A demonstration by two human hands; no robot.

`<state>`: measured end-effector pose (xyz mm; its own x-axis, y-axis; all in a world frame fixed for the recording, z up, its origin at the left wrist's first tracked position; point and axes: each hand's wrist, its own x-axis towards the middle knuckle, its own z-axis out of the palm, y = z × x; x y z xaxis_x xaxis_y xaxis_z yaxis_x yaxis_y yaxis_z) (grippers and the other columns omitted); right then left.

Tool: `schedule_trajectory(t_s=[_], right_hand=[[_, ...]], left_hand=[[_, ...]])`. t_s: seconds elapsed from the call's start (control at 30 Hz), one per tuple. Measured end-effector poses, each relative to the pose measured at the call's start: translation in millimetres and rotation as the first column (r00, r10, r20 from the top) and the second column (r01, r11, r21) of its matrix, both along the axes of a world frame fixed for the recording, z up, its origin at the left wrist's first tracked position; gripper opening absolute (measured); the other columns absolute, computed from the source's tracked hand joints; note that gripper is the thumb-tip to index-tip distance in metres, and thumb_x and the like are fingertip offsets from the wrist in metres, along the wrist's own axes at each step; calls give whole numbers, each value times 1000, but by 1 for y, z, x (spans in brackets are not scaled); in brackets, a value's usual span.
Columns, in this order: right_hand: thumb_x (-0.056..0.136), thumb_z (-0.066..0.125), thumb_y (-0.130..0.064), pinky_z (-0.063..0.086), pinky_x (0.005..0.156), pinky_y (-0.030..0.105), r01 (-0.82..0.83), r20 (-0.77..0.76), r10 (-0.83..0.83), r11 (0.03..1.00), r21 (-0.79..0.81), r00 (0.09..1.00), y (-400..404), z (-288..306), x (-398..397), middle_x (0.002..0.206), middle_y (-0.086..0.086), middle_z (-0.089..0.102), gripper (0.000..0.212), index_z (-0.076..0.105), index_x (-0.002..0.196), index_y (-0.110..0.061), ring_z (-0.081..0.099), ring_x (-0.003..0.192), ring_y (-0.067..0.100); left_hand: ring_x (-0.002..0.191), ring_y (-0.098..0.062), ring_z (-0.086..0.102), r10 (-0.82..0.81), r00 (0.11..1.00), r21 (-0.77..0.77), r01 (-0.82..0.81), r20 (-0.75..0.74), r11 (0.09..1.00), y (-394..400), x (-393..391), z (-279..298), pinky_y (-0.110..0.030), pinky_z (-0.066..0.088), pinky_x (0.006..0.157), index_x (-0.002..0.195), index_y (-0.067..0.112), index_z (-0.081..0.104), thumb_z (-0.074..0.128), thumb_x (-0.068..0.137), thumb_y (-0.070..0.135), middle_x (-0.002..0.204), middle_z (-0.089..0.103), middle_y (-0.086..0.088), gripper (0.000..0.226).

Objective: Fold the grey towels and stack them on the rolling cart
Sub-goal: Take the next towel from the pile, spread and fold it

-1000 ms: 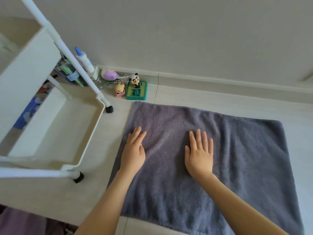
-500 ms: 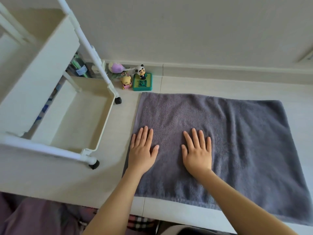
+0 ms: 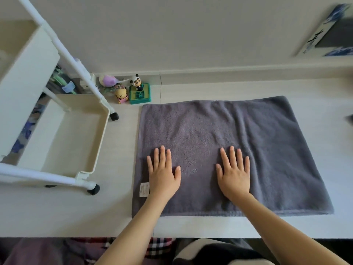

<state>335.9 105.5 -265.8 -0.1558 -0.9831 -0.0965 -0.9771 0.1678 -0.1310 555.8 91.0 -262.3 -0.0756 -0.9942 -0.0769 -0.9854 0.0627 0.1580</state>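
Both hands lie flat with straight fingers, the left hand (image 3: 164, 175) and right hand (image 3: 234, 174) pressing the grey terry towel (image 3: 248, 134), now nearer its front edge than 0.5 s ago. The towel is spread on the pale table (image 3: 47, 215); its white label (image 3: 144, 189) is unreadable. The white rolling cart (image 3: 63, 131) stands left, beside a panda figurine on a green base (image 3: 139, 89).

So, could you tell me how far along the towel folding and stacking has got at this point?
Early on. Done: one grey towel lies spread on the table. In hand: the left hand and the right hand press flat on it, fingers straight, as if smoothing. Whether it is already folded once I cannot tell. Left: finishing the folds and stacking; the rolling cart shows no towel in its visible tray.
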Motion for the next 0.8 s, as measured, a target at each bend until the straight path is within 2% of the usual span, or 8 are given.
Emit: schedule_trajectory(t_s=[0.1, 0.17, 0.37, 0.43, 0.5, 0.57, 0.67, 0.8], right_hand=[[93, 28, -38, 9, 114, 43, -96, 64, 99, 994, -48, 993, 0, 5, 17, 145, 11, 41, 53, 45, 139, -18, 33, 137, 30], [94, 28, -37, 11, 113, 43, -161, 73, 163, 986, -39, 984, 3, 5, 17, 146, 8, 41, 51, 43, 140, -21, 34, 138, 28], [94, 13, -48, -1, 117, 39, 71, 32, -72, 997, 21, 997, 18, 2, -78, 156, 2, 22, 58, 23, 148, -30, 13, 145, 23], [92, 8, -49, -5, 117, 39, 113, 8, -113, 993, 36, 994, 18, 4, -96, 156, 2, 18, 61, 20, 149, -28, 9, 146, 23], [93, 12, -45, -4, 117, 40, 109, 6, -109, 994, 29, 994, 15, 7, -96, 155, 5, 23, 61, 25, 148, -23, 14, 145, 25], [94, 22, -39, 5, 115, 42, 49, 55, -49, 999, 8, 997, 12, 8, -82, 150, 8, 35, 55, 36, 144, -18, 26, 141, 28], [95, 28, -36, 10, 114, 43, -52, 106, 52, 999, -5, 993, 14, 6, -81, 149, 5, 36, 51, 38, 142, -22, 29, 140, 27], [96, 18, -45, 2, 117, 41, 131, 68, -132, 991, 18, 989, 26, 3, -149, 155, 1, 23, 55, 25, 148, -30, 14, 145, 23]], left_hand=[[141, -30, 28, -151, 985, -12, 151, -87, 988, 1, -44, 5, -46, 8, 114, 143, 9, 37, 34, 87, 37, 152, 31, -14, 63], [140, -30, 30, -202, 977, -14, 201, -63, 979, 2, -59, 0, -47, 11, 113, 145, 13, 35, 34, 89, 39, 152, 31, -12, 62], [143, -28, 24, -196, 979, -8, 196, 54, 981, 5, -62, -9, -49, 10, 113, 147, 16, 28, 27, 92, 46, 154, 26, -9, 62], [144, -29, 20, -123, 992, 13, 123, 4, 992, 3, -72, -3, -48, 3, 115, 147, 15, 29, 24, 90, 46, 155, 23, -11, 66], [145, -29, 16, -52, 995, 27, 54, -84, 998, 0, -101, 3, -44, -6, 115, 146, 10, 31, 24, 87, 45, 156, 21, -14, 70], [144, -29, 21, -108, 987, 33, 112, -117, 993, -2, -136, 8, -45, -2, 115, 145, 9, 33, 29, 87, 42, 154, 24, -15, 67], [142, -28, 27, -222, 975, 55, 223, -23, 973, -4, -163, 3, -50, 11, 113, 146, 15, 31, 29, 89, 43, 153, 28, -13, 64], [142, -28, 25, -231, 972, 40, 229, 50, 973, -1, -162, -6, -52, 13, 113, 148, 17, 27, 27, 92, 45, 154, 26, -11, 63]])
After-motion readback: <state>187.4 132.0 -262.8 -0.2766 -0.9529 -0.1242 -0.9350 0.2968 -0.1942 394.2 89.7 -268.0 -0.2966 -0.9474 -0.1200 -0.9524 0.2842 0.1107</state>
